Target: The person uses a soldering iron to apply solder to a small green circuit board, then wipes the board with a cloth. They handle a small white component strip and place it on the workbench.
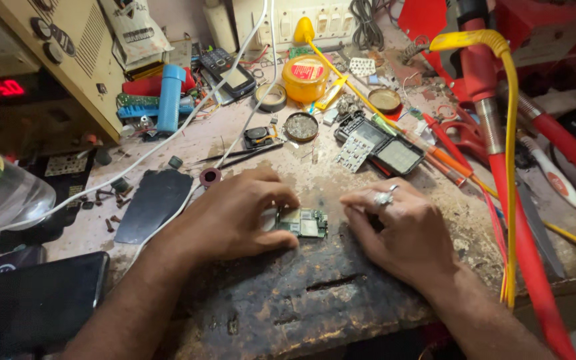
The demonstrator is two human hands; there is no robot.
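Clutter fills the far left: a clear plastic bottle (5, 193) lies well left of the hands, with a dark phone (35, 303) lying flat below it. Nearer, just left of the left hand (235, 213), a black curved cover piece (151, 203) lies flat, and a white cable (168, 137) runs diagonally past it. The left hand rests on the worn wooden workbench (301, 293), its fingers curled and pinching the left edge of a small green circuit board (303, 223). The board lies flat on the bench between both hands. Just right of it, the right hand (401, 230), a ring on one finger, has its fingertips curled down near the board's right edge; whether they touch or grip it cannot be told. Beyond that hand lie two small screen parts (385, 147), and further right stand red and yellow cables (511, 200).
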